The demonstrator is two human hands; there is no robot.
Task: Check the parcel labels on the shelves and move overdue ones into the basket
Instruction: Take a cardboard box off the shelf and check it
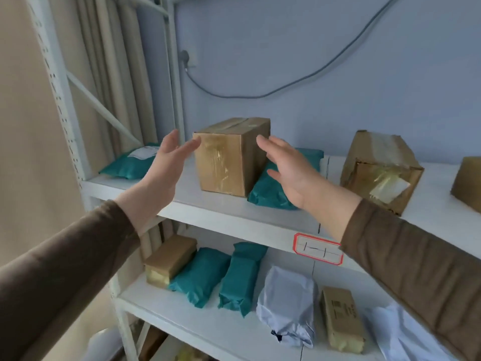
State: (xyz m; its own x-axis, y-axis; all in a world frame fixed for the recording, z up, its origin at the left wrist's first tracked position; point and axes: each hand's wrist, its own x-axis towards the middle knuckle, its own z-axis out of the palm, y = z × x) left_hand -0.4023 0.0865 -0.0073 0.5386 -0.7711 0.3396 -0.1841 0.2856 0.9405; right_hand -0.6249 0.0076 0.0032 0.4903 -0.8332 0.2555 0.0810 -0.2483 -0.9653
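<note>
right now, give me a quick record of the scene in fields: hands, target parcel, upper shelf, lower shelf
left hand: left hand open, at the left side of the taped cardboard box; contact unclear
right hand: right hand open, at the box's right side, not gripping
target parcel: the box, upright on the upper shelf
upper shelf: teal mailer to the left, another teal mailer against the box, torn open box to the right
lower shelf: small brown box, two teal parcels, white mailer
basket: not in view

Both arms reach forward in brown sleeves; the left hand [166,162] and right hand [289,170] face each other, fingers straight.
</note>
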